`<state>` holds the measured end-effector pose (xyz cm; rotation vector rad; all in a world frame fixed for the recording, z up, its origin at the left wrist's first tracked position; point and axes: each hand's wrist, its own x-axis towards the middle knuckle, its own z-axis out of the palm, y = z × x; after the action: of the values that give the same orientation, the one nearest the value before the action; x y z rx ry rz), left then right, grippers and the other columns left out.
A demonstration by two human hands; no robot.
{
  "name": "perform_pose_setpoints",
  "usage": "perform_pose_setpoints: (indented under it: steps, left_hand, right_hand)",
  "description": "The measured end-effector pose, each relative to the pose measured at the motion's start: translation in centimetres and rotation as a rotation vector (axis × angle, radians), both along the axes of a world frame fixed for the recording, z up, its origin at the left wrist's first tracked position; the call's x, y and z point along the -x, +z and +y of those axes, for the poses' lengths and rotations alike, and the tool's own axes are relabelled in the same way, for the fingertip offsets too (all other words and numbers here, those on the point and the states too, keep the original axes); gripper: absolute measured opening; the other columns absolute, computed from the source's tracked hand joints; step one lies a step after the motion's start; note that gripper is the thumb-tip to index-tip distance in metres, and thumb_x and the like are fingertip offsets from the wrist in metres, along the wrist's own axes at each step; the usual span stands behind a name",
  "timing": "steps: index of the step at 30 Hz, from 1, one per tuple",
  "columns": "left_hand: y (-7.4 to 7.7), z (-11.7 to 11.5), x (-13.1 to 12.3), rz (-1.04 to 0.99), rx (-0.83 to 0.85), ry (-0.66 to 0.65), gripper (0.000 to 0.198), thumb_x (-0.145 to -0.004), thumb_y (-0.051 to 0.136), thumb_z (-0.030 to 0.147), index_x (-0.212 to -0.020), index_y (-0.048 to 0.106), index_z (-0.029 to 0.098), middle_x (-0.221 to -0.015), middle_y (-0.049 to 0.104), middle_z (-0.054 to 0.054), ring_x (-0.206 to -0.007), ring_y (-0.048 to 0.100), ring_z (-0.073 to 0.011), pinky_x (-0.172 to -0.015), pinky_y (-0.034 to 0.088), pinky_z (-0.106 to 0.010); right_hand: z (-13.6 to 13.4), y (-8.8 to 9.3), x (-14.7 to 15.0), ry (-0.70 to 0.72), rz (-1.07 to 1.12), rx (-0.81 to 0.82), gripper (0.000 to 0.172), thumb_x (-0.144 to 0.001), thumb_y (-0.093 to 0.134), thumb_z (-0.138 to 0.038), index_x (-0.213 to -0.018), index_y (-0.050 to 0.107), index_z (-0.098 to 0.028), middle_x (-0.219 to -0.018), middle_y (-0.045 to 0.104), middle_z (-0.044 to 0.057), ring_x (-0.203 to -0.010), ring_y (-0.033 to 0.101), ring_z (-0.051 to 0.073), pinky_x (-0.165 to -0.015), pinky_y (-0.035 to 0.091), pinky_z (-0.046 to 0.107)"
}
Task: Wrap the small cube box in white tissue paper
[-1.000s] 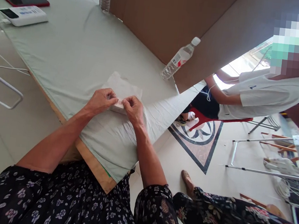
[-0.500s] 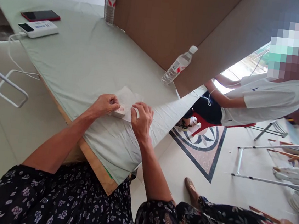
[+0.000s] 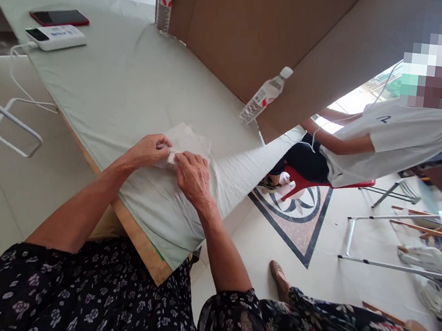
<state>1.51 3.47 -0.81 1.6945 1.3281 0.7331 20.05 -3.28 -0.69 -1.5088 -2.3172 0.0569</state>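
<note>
On the cloth-covered table (image 3: 107, 77), near its front corner, lies a thin, whitish, see-through sheet (image 3: 192, 137). My left hand (image 3: 149, 150) has its fingers closed on a small pale packet (image 3: 172, 157) at the sheet's near side. From the right, my right hand (image 3: 194, 176) presses its bent fingers and thumb together on the other end of that packet. Both hands nearly meet over it and cover most of it, so I cannot tell what it contains.
A clear water bottle (image 3: 265, 96) leans by a big brown cardboard panel (image 3: 234, 35); another bottle (image 3: 164, 1) stands farther back. A phone (image 3: 58, 17) and a white cabled device (image 3: 56, 37) lie at far left. A person in a white shirt (image 3: 389, 141) sits at right.
My right hand has moved left and closed onto the small packet, where its fingers were apart before. My left hand keeps its hold, shifted slightly left and up.
</note>
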Motion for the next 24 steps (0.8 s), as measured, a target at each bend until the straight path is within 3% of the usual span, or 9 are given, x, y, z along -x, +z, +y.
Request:
perform_pose_setpoints:
  steps: [5,9,12,15,18,20,24]
  left_hand:
    - [-0.7,0.3,-0.3,0.167,-0.126,0.071,0.035,-0.072,0.061,0.037,-0.101,0.072,0.020,-0.074,0.065,-0.001,-0.072,0.061,-0.0200,-0.071,0.049,-0.032]
    - [-0.7,-0.4,1.0,0.307,-0.235,0.136,0.037,-0.082,0.060,0.046,-0.105,0.070,0.020,-0.102,0.071,-0.010,-0.098,0.066,-0.0270,-0.096,0.053,-0.041]
    - [-0.6,-1.0,2.6,0.378,-0.248,0.233,0.051,-0.081,0.064,0.051,-0.121,0.066,0.019,-0.122,0.068,-0.014,-0.107,0.065,-0.0291,-0.102,0.052,-0.043]
    - [-0.6,-0.9,3.5,0.408,-0.143,0.268,0.069,-0.077,0.069,0.056,-0.134,0.060,0.019,-0.114,0.071,-0.012,-0.100,0.067,-0.0290,-0.095,0.054,-0.042]
    - [-0.4,-0.2,3.2,0.429,-0.054,0.237,0.072,-0.074,0.071,0.056,-0.134,0.061,0.018,-0.093,0.073,-0.007,-0.089,0.068,-0.0278,-0.083,0.053,-0.036]
    - [0.0,0.1,2.6,0.474,-0.013,0.201,0.062,-0.074,0.069,0.051,-0.124,0.067,0.016,-0.084,0.071,-0.005,-0.082,0.067,-0.0257,-0.075,0.050,-0.033]
    - [1.0,0.0,0.9,0.552,0.022,0.160,0.024,-0.076,0.061,0.037,-0.085,0.071,0.016,-0.071,0.065,-0.003,-0.069,0.059,-0.0198,-0.065,0.041,-0.029]
  right_hand:
    - [0.3,0.6,0.5,0.004,-0.136,0.003,0.026,-0.104,0.055,-0.030,-0.128,0.064,-0.030,-0.123,0.068,0.009,-0.111,0.056,0.028,-0.090,0.043,0.041]
    - [0.6,0.9,0.7,0.020,-0.182,0.028,0.026,-0.106,0.051,-0.030,-0.129,0.063,-0.030,-0.123,0.067,0.010,-0.109,0.054,0.028,-0.090,0.041,0.043]
    - [0.8,1.2,0.7,0.040,-0.224,0.028,0.029,-0.107,0.045,-0.028,-0.132,0.061,-0.030,-0.123,0.066,0.011,-0.107,0.053,0.029,-0.089,0.039,0.044]
    - [1.0,1.8,0.7,0.065,-0.295,0.035,0.028,-0.107,0.043,-0.025,-0.126,0.064,-0.028,-0.120,0.066,0.011,-0.105,0.053,0.029,-0.087,0.038,0.044]
    - [1.2,2.6,0.8,0.085,-0.354,0.052,0.024,-0.105,0.048,-0.026,-0.121,0.066,-0.026,-0.119,0.066,0.012,-0.104,0.053,0.030,-0.087,0.037,0.043]
    - [1.2,2.9,0.9,0.092,-0.377,0.045,0.024,-0.105,0.048,-0.026,-0.121,0.066,-0.026,-0.119,0.066,0.013,-0.105,0.054,0.030,-0.087,0.037,0.043]
    - [1.3,3.1,1.0,0.103,-0.400,0.034,0.026,-0.105,0.046,-0.023,-0.122,0.065,-0.025,-0.119,0.067,0.012,-0.105,0.056,0.029,-0.087,0.034,0.042]
